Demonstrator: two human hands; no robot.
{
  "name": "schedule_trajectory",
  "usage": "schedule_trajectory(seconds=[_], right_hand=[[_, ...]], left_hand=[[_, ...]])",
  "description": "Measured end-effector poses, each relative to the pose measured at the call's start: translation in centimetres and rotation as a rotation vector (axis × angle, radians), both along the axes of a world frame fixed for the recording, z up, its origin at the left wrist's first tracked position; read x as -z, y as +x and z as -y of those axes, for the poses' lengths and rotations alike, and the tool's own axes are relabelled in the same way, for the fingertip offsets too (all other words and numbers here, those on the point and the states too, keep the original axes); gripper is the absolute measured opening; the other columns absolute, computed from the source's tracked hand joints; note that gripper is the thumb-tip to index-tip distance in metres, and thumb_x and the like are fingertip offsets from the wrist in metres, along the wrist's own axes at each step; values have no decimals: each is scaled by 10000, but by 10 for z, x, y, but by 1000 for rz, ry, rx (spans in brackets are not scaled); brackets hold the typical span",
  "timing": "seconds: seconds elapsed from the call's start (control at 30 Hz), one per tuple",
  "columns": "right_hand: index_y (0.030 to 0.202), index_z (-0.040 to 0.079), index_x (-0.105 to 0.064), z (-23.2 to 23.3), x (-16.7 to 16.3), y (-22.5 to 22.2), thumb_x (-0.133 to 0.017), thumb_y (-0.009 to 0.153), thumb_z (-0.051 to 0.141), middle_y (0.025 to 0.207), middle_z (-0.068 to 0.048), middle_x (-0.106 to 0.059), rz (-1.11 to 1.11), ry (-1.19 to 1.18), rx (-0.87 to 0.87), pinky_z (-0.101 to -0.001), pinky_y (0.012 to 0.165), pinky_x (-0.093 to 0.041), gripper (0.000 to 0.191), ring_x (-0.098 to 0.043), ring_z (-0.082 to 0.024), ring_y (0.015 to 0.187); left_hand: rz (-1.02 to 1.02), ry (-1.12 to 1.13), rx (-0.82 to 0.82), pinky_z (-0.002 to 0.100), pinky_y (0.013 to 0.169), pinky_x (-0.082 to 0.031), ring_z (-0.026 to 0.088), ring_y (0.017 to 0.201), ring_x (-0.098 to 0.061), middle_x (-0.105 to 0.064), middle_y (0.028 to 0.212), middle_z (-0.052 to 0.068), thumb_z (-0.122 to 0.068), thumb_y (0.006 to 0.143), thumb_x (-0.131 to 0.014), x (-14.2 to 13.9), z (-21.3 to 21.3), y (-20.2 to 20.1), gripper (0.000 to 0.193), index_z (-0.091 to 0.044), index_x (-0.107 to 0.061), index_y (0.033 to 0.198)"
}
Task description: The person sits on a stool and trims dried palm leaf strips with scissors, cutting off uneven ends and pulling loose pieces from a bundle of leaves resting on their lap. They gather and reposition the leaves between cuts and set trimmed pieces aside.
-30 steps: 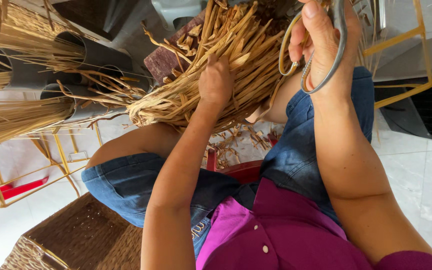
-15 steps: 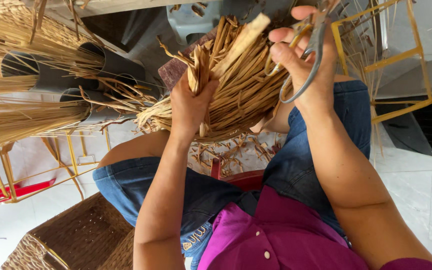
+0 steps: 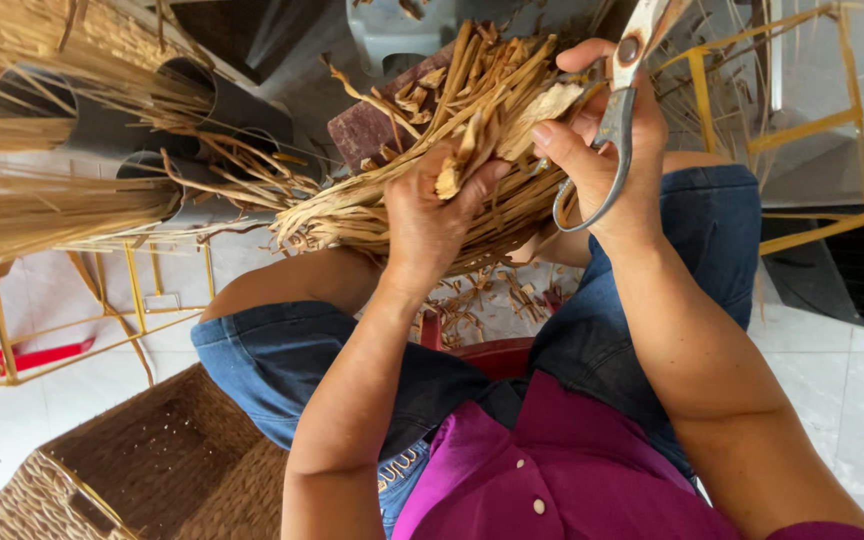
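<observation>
The left hand (image 3: 432, 215) was clamped round a thick bundle of dried straw (image 3: 402, 190), fingers curled over the top and thumb pressed against a broad pale strip at its upper edge; the bundle sat just above the person's knees, its loose ends fanning out to the left; the right hand (image 3: 602, 150) was closed through the loops of a pair of grey metal scissors (image 3: 617, 110), blades pointing up and out of the picture, so whether they were parted I could not tell; that hand sat hard against the straw beside the left; cut scraps (image 3: 482, 300) lay scattered on the pale floor between the knees; the person sat in blue jeans (image 3: 282, 370) and a magenta shirt (image 3: 552, 470); a woven basket (image 3: 152, 470) stood near the left knee; dark tubes (image 3: 212, 110) stuffed with long straw lay further off to the left; a yellow wire frame (image 3: 812, 130) stood beyond the right knee.
</observation>
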State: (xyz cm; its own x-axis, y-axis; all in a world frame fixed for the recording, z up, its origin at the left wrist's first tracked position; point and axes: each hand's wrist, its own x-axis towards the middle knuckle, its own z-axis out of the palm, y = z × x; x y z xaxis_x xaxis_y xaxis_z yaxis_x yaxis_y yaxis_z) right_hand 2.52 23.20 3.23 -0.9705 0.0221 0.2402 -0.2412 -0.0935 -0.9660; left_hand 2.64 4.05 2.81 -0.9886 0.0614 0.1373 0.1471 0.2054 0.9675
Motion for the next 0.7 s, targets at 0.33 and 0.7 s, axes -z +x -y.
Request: schedule_trajectory(seconds=[0.33, 0.7], right_hand=[[1435, 45, -519, 48, 3, 5, -843, 943, 199, 1227, -72, -652, 38, 394, -127, -310, 985, -526, 609, -626, -170, 1103], [1423, 47, -556, 62, 3, 5, -849, 913, 221, 1169, -60, -683, 98, 430, -155, -270, 857, -552, 613, -629, -109, 947]], left_hand=[[112, 452, -114, 220, 548, -455, 41, 616, -567, -668, 754, -35, -120, 982, -774, 12, 40, -16, 113, -32, -702, 983], [83, 476, -82, 205, 575, -454, 28, 663, -564, -677, 803, -33, -112, 996, -761, 6, 44, -10, 111, -36, -683, 1017]])
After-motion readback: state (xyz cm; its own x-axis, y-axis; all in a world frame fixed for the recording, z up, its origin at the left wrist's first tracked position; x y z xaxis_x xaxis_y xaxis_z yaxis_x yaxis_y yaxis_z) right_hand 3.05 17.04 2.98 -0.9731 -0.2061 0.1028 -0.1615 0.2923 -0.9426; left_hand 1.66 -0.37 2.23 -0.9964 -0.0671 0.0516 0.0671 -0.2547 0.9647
